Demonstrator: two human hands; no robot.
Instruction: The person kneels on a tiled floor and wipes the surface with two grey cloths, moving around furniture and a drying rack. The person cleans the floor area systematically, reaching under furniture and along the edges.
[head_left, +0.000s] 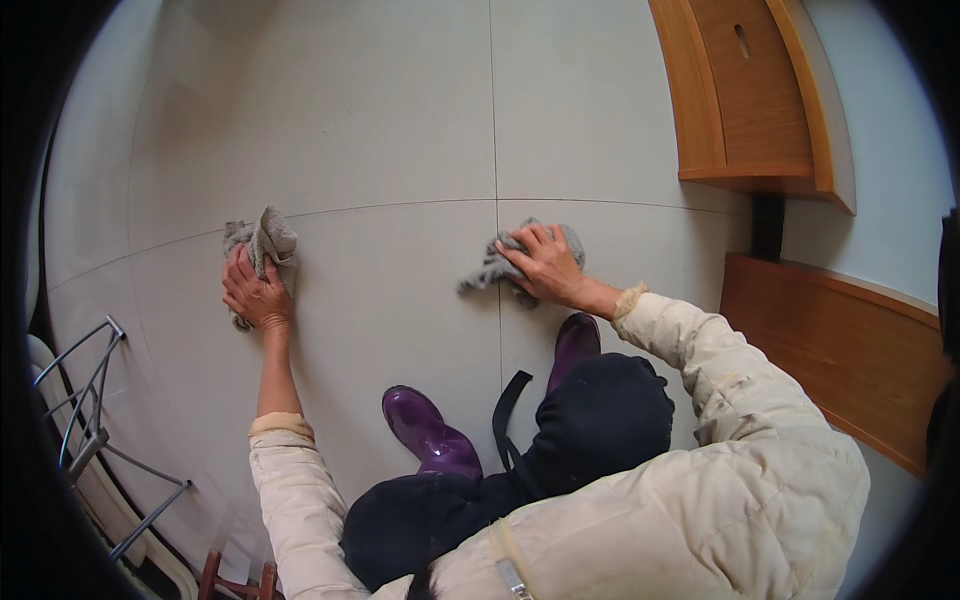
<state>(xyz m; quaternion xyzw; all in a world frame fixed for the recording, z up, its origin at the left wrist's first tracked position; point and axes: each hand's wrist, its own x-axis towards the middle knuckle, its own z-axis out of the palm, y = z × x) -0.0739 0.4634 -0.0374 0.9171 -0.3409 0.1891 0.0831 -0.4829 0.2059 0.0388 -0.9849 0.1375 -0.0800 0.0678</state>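
Under my left hand (255, 289) is a bunched grey-beige cloth (274, 236), gripped against the tiled floor (390, 277) with folds standing up past the fingers. My right hand (546, 262) presses a darker grey cloth (491, 271) onto the tiles, close to where the joint lines cross. One end of this cloth trails out to the left of the fingers. Fingertips of both hands are partly buried in the fabric. My purple rubber boots (427, 427) stand between the hands and my body, below dark trousers (607, 412).
Wooden furniture (757, 90) with a slotted panel stands at upper right, and a lower wooden panel (825, 352) runs along the right. Metal folding legs (94, 405) jut in from the left. A reddish-brown wooden stool (232, 585) shows at the bottom left. A dark strap (508, 412) hangs between my knees.
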